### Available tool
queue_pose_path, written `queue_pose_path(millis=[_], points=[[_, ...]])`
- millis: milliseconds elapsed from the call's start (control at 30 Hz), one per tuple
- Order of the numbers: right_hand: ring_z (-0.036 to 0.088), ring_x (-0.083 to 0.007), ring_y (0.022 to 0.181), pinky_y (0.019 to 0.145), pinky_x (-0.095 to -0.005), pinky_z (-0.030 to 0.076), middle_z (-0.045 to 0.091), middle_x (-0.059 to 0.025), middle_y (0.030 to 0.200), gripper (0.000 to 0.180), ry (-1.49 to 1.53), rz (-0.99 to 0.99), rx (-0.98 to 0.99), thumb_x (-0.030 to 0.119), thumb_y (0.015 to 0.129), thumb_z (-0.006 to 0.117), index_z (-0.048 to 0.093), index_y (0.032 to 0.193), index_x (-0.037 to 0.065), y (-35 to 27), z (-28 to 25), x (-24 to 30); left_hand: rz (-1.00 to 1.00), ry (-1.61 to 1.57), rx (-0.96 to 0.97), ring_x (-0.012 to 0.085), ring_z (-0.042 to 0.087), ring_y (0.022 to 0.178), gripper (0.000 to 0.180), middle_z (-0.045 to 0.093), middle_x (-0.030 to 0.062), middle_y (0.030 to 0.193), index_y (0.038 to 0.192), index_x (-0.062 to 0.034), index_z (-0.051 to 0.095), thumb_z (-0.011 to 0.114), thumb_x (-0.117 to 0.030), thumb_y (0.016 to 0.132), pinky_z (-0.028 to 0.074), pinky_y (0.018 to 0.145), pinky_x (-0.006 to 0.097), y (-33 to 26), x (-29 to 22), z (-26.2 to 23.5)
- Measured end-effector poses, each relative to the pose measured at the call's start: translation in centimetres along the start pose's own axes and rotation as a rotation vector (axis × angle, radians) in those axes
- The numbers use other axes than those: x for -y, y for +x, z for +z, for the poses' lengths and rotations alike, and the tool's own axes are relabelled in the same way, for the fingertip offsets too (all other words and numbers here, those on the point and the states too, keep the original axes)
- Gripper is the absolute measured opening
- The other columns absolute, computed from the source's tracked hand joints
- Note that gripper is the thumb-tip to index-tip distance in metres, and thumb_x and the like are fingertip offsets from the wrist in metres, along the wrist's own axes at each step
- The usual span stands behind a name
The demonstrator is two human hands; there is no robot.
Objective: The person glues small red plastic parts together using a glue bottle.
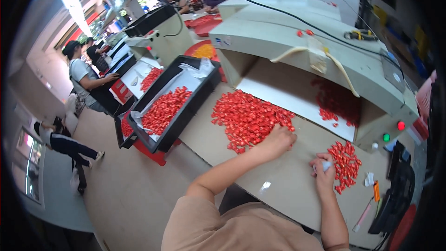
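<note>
A large heap of small glossy red pieces (pixel 248 118) lies on the grey worktable (pixel 265 179). At the heap's right edge rests my left hand (pixel 278 142), its fingers curled together; whatever they pinch is too small to make out. Further right, my right hand (pixel 323 167) is closed around a small bluish-white object (pixel 322 166), mostly covered by the fingers. Just beside that hand is a smaller cluster of the same red pieces (pixel 344 165).
A pale open-fronted housing (pixel 297 30) with lit buttons stands behind the heap, more red pieces inside. Left of the table sits a black tray (pixel 174 130) of red pieces. An orange lighter-like item (pixel 376 190) and a black device (pixel 397 193) lie right. Other people work further back.
</note>
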State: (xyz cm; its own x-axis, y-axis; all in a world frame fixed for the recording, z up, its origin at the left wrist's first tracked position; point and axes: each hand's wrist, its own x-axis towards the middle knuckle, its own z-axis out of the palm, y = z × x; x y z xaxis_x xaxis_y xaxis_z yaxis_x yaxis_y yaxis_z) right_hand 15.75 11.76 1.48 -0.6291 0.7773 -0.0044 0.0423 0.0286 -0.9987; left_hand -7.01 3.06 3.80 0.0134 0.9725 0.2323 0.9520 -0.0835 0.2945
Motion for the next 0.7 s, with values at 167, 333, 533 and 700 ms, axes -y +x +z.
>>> queue_pose_path(millis=[167, 333, 533, 700], points=[[0.051, -0.0054, 0.069, 0.058, -0.0188, 0.041, 0.058, -0.0018, 0.087, 0.024, -0.16, -0.206, 0.035, 0.009, 0.092, 0.06, 0.045, 0.111, 0.007, 0.2, -0.1, -2.0, 0.047, -0.368, -0.244, 0.026, 0.057, 0.093, 0.024, 0.06, 0.0128, 0.092, 0.101, -0.0016, 0.063, 0.069, -0.014, 0.082, 0.043, 0.087, 0.039, -0.7, -1.4, 1.7], [0.048, -0.0058, 0.075, 0.064, -0.0196, 0.039, 0.055, -0.0017, 0.092, 0.026, -0.027, -0.165, 0.018, 0.006, 0.091, 0.06, 0.043, 0.109, 0.01, -0.6, 0.2, -0.2, -0.188, -1.269, -0.242, 0.0095, 0.055, 0.085, 0.022, 0.059, 0.0007, 0.09, 0.102, -0.0022, 0.061, 0.065, -0.022, 0.092, 0.047, 0.079, 0.026, -0.9, -3.8, 5.3], [0.052, -0.0114, 0.089, 0.08, -0.0255, 0.043, 0.056, -0.007, 0.099, 0.022, -0.029, -0.103, 0.092, 0.002, 0.091, 0.055, 0.041, 0.108, 0.006, -0.9, 0.5, 0.2, -0.381, -1.626, -0.084, 0.0047, 0.051, 0.065, 0.02, 0.055, -0.0035, 0.079, 0.1, -0.0097, 0.056, 0.059, -0.029, 0.095, 0.042, 0.058, 0.021, -1.3, -3.8, 6.4], [0.051, -0.0124, 0.092, 0.085, -0.0267, 0.041, 0.055, -0.0072, 0.101, 0.022, -0.009, -0.181, 0.104, 0.001, 0.091, 0.054, 0.041, 0.109, 0.005, -1.1, 0.5, -0.1, -0.472, -1.828, -0.037, 0.0039, 0.049, 0.059, 0.019, 0.052, -0.0053, 0.07, 0.099, -0.0123, 0.056, 0.059, -0.031, 0.095, 0.039, 0.053, 0.019, -1.0, -3.8, 6.7]])
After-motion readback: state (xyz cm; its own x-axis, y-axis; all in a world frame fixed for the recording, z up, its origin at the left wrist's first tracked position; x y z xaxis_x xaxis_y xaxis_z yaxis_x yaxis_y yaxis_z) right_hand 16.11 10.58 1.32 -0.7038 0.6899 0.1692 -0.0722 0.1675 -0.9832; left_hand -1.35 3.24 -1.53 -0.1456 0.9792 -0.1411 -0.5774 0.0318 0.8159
